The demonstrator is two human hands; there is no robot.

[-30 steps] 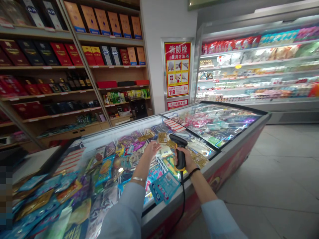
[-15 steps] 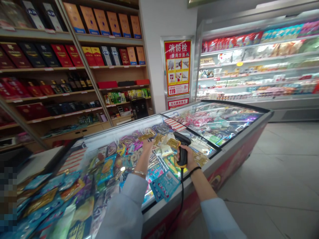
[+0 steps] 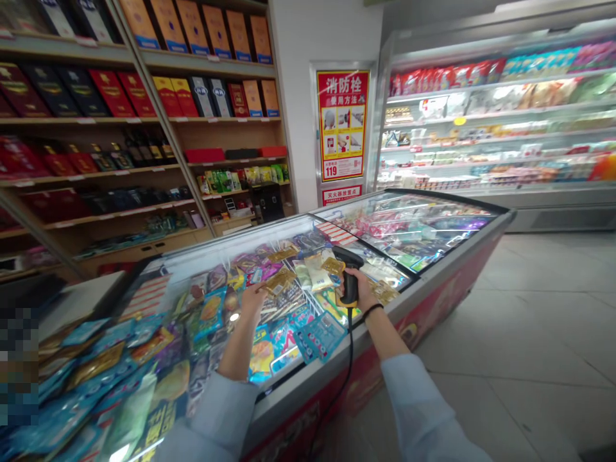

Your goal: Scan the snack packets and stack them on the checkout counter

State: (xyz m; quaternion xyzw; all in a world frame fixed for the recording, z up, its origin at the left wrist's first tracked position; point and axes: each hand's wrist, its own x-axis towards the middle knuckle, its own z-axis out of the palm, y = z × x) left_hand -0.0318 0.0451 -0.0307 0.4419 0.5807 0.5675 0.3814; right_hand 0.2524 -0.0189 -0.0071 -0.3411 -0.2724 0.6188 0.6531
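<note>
Freezer (image 3: 433, 292) holds what seem snack packets (image 3: 283, 289).

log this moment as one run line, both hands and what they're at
left hand: open, beside gold packet | right hand: gripping corded black barcode scanner | place: over glass-topped chest freezer

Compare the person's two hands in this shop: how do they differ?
The bare left hand seems empty, reaching down to gold-foil packets in a red-sided chest freezer, while the bare right hand grips a black-and-yellow corded barcode scanner. The right wrist wears a thin black band; no band shows on the left wrist. Both hands extend from pale blue sleeves and hover over the freezer.
</note>
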